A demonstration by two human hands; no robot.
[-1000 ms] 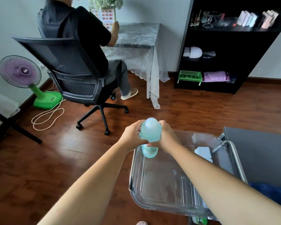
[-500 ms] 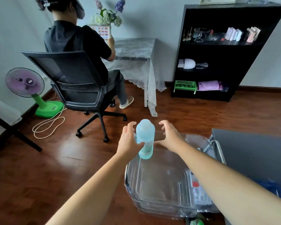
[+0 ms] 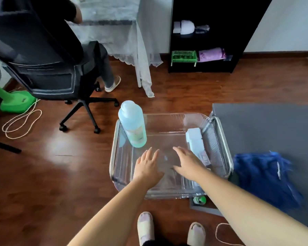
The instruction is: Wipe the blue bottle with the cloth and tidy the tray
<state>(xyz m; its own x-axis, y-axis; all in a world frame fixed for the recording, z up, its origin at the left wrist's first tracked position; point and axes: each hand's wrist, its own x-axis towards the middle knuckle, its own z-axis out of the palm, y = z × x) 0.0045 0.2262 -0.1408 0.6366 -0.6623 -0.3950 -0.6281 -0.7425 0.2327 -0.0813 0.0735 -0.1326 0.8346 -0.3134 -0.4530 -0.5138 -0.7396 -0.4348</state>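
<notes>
The pale blue bottle (image 3: 132, 124) stands upright in the far left corner of the clear plastic tray (image 3: 174, 192). Nothing touches it. My left hand (image 3: 147, 166) hovers flat over the tray's middle, fingers spread and straight, holding nothing. My right hand (image 3: 188, 161) is beside it, also spread and empty, close to a white box (image 3: 194, 136) and a small packet (image 3: 204, 158) lying along the tray's right side. The blue cloth (image 3: 265, 176) lies crumpled on the grey surface (image 3: 265, 125) to the right of the tray, apart from both hands.
A metal rack (image 3: 220, 137) borders the tray's right side. A green-capped object (image 3: 200, 200) sits below the tray's near edge. An office chair (image 3: 48, 68) with a seated person stands far left, a green fan base (image 3: 16, 102) and a cord (image 3: 21, 121) beside it. A black shelf (image 3: 203, 34) is behind.
Both hands have let go of the bottle, which now stands in the tray's far left corner. The hands have drawn back and spread over the tray. The camera has tilted down.
</notes>
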